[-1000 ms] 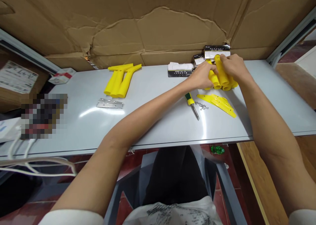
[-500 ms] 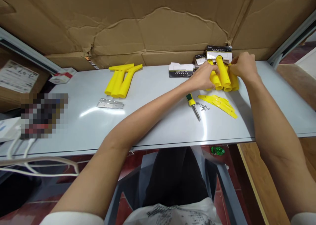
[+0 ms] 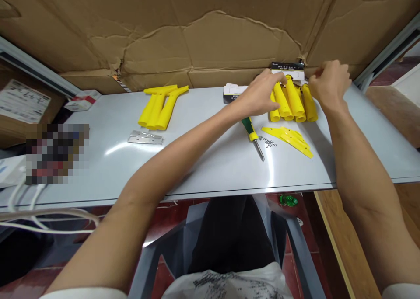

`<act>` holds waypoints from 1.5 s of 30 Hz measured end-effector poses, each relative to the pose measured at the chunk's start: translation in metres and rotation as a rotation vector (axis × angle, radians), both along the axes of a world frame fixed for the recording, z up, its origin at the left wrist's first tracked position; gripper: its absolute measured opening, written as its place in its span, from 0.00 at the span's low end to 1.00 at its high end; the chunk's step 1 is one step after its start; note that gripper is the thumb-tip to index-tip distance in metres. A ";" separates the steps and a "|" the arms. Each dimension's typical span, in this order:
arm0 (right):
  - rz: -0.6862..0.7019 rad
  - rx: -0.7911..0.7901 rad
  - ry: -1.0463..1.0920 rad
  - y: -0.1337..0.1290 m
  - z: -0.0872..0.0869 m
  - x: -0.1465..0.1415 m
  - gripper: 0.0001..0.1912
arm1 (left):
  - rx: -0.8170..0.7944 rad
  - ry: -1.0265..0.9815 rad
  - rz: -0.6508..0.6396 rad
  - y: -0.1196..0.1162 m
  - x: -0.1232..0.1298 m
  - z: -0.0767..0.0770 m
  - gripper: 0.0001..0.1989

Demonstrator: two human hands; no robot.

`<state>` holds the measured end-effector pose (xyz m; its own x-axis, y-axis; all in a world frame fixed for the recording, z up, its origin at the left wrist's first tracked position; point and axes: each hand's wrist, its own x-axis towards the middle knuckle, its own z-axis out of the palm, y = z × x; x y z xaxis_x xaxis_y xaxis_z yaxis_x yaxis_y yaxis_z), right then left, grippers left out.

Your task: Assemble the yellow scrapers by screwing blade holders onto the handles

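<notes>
Several yellow tubular handles (image 3: 294,99) lie side by side in a bundle at the back right of the table. My left hand (image 3: 260,92) is at their left side, thumb and fingers apart; whether it touches the nearest handle I cannot tell. To the right of the bundle my right hand (image 3: 332,87) is raised with curled fingers, their tips mostly hidden, and anything inside does not show. In front lie flat yellow pieces (image 3: 290,139), small metal nuts or screws (image 3: 268,142) and a green and yellow screwdriver (image 3: 252,133).
Black and white boxes (image 3: 287,68) stand behind the handles, against a cardboard wall (image 3: 210,41). Left of centre are yellow scrapers (image 3: 160,106) and metal blades (image 3: 145,137). A small red and white box (image 3: 83,100) and white cables (image 3: 39,194) occupy the left end.
Both hands have drawn outward from the yellow handles, my left to the left and my right slightly up and right. The handles now lie more spread out.
</notes>
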<state>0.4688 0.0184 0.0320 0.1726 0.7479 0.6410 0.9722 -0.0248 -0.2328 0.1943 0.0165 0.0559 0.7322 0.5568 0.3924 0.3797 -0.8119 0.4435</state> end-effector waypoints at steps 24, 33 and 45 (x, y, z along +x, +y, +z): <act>0.504 -0.357 -0.388 -0.167 -0.037 -0.054 0.22 | -0.083 0.378 0.231 -0.063 -0.296 0.034 0.20; 0.320 -0.173 -0.476 -0.148 0.014 -0.107 0.19 | -0.062 0.541 0.264 -0.059 -0.329 -0.004 0.21; 0.350 -0.217 -0.354 -0.056 0.028 -0.162 0.20 | 0.065 0.371 0.747 -0.006 -0.283 0.002 0.24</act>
<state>0.3071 -0.0379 0.0598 -0.3088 0.8435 0.4394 0.9491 0.3033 0.0848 -0.0891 0.0102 0.0574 0.2674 0.9315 0.2468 0.9403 -0.3082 0.1446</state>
